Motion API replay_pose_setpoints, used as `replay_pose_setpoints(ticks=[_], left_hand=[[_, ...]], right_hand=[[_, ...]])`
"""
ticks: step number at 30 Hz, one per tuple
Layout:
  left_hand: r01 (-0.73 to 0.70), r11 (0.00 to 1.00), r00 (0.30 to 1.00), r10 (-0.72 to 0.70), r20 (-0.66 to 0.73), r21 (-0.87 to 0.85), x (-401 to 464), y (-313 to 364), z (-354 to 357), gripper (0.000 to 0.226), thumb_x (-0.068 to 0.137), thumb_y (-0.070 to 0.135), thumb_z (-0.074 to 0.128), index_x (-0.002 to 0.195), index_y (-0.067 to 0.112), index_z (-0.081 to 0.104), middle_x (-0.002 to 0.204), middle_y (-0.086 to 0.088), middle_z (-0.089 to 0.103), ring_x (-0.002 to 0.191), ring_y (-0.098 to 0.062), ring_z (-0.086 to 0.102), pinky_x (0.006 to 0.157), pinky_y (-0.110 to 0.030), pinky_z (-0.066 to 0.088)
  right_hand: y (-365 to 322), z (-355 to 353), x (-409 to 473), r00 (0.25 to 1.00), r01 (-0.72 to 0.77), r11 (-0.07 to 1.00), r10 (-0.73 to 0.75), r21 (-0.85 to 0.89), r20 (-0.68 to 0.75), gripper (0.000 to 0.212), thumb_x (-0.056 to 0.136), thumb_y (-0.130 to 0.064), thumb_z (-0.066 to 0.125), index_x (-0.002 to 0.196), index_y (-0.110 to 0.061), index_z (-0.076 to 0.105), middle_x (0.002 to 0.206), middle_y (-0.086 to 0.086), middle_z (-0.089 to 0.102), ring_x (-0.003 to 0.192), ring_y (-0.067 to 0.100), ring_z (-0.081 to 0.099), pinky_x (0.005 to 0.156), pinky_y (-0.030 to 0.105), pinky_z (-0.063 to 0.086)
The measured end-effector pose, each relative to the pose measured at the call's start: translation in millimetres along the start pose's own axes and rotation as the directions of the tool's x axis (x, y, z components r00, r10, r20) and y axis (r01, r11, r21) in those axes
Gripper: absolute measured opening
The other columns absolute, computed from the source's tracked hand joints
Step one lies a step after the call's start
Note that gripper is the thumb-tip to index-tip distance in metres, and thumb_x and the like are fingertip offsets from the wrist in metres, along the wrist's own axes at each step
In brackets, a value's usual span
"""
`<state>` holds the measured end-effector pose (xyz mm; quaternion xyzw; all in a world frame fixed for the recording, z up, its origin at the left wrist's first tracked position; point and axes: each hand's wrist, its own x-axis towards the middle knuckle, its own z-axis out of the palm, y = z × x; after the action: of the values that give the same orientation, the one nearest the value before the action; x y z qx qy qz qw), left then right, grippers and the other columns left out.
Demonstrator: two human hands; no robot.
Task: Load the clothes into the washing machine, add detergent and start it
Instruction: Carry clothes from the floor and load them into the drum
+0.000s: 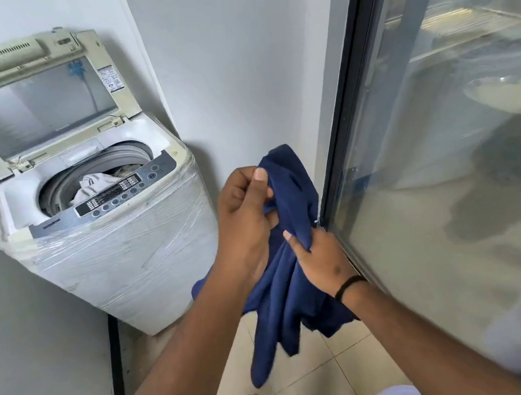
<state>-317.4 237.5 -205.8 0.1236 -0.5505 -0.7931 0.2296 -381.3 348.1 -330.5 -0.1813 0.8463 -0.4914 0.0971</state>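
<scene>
Now | both hands [278,225] grip navy garment [288,283] | washer [115,250] lid up, clothes inside

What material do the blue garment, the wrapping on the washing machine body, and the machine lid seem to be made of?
Blue garment: soft matte knit, likely cotton; it drapes in limp folds.
Wrapping: thin clear plastic film; glossy wrinkles catch light.
Lid: yellowed hard plastic frame around a clear panel, glass or plastic, I cannot tell which.
</scene>
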Motion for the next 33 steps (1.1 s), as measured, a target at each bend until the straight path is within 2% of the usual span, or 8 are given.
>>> replay_pose_setpoints(ticks=[3, 6, 9, 14, 22, 25, 29, 33], left_hand=[[-0.053, 0.994, 0.999, 0.052, 0.013, 0.091, -0.1, -11.8, -26.5, 0.012, 0.1, 0.022, 0.063, 0.099, 0.01, 0.063, 0.087, -0.002, 0.069, 0.087, -0.016, 0.068, 0.081, -0.034, 0.059], [-0.072, 0.898, 0.982, -0.012, 0.187, 0.434, -4.2, -34.4, -64.8, 0.071, 0.072, 0.034, 0.086, 0.133, 0.029, 0.052, 0.128, 0.007, 0.065, 0.122, -0.003, 0.059, 0.095, -0.015, 0.048], [-0.086, 0.691, 0.914, -0.233, 0.333, 0.718, -18.3, -67.0, -93.1, 0.114, 0.061, 0.031, 0.096, 0.153, 0.029, 0.029, 0.144, 0.016, 0.048, 0.133, 0.007, 0.045, 0.1, -0.008, 0.038], [0.077, 0.387, 0.987, -0.158, -0.016, 0.919, -31.7, -107.5, -110.9, 0.031, 0.088, 0.033, 0.073, 0.069, 0.032, 0.048, 0.059, 0.015, 0.054, 0.064, -0.017, 0.052, 0.054, -0.024, 0.034], [0.061, 0.694, 0.96, 0.157, -0.233, 0.718, -17.2, -63.7, -96.2, 0.021, 0.087, 0.015, 0.052, 0.066, 0.01, 0.054, 0.053, 0.011, 0.049, 0.056, -0.006, 0.038, 0.051, -0.024, 0.031], [0.0, 0.794, 0.947, 0.195, -0.256, 0.608, -12.3, -48.8, -76.7, 0.02, 0.087, 0.016, 0.05, 0.069, 0.009, 0.055, 0.055, 0.013, 0.046, 0.057, -0.007, 0.036, 0.054, -0.028, 0.031], [-0.071, 0.89, 0.941, 0.21, -0.266, 0.45, -9.1, -31.2, -50.4, 0.021, 0.09, 0.006, 0.05, 0.07, 0.009, 0.055, 0.06, 0.01, 0.046, 0.06, -0.007, 0.037, 0.057, -0.028, 0.032], [-0.075, 0.961, 0.95, 0.15, -0.275, 0.266, -6.0, -14.6, -31.4, 0.029, 0.093, 0.0, 0.049, 0.071, 0.017, 0.059, 0.067, 0.004, 0.052, 0.067, -0.012, 0.043, 0.063, -0.028, 0.037]], right_hand=[[4.5, -2.8, 7.2, 0.996, -0.056, 0.986, 0.066, 0.159, -0.06, 0.039, 0.096, -0.025, 0.064, 0.061, -0.015, 0.049, 0.049, -0.011, 0.045, 0.044, 0.001, 0.042, 0.047, 0.016, 0.034], [-13.2, -9.3, 12.0, 0.972, -0.168, 0.889, 0.222, 0.427, -0.08, 0.031, 0.097, -0.024, 0.063, 0.068, -0.013, 0.058, 0.055, -0.014, 0.058, 0.053, 0.003, 0.052, 0.054, 0.029, 0.045], [-37.0, -17.3, 15.1, 0.9, -0.355, 0.41, 0.391, 0.84, 0.19, 0.022, 0.099, -0.026, 0.06, 0.107, -0.008, 0.069, 0.097, 0.011, 0.076, 0.088, 0.025, 0.074, 0.077, 0.039, 0.061], [-53.9, -33.9, 26.5, 0.821, -0.466, 0.046, 0.393, 0.883, 0.413, 0.043, 0.096, -0.04, 0.061, 0.114, -0.002, 0.07, 0.102, 0.016, 0.074, 0.087, 0.029, 0.074, 0.075, 0.039, 0.062], [-4.2, -37.6, 26.9, 0.721, -0.563, 0.23, 0.605, 0.794, 0.337, 0.022, 0.097, -0.034, 0.061, 0.105, -0.014, 0.063, 0.092, 0.008, 0.07, 0.078, 0.023, 0.066, 0.064, 0.035, 0.057], [8.5, -26.6, 10.8, 0.743, -0.613, 0.483, 0.621, 0.625, 0.249, 0.027, 0.096, -0.038, 0.061, 0.102, -0.012, 0.062, 0.078, 0.01, 0.062, 0.064, 0.021, 0.059, 0.059, 0.032, 0.055], [10.2, -11.5, -11.8, 0.917, -0.381, 0.9, 0.397, 0.21, -0.038, 0.029, 0.09, -0.034, 0.067, 0.092, -0.006, 0.062, 0.086, 0.013, 0.07, 0.077, 0.029, 0.068, 0.071, 0.039, 0.057], [4.9, -2.3, -37.8, 0.95, -0.065, 0.992, 0.095, 0.111, -0.297, 0.044, 0.064, -0.036, 0.085, 0.089, -0.023, 0.052, 0.094, -0.002, 0.062, 0.081, 0.013, 0.065, 0.064, 0.022, 0.05]])
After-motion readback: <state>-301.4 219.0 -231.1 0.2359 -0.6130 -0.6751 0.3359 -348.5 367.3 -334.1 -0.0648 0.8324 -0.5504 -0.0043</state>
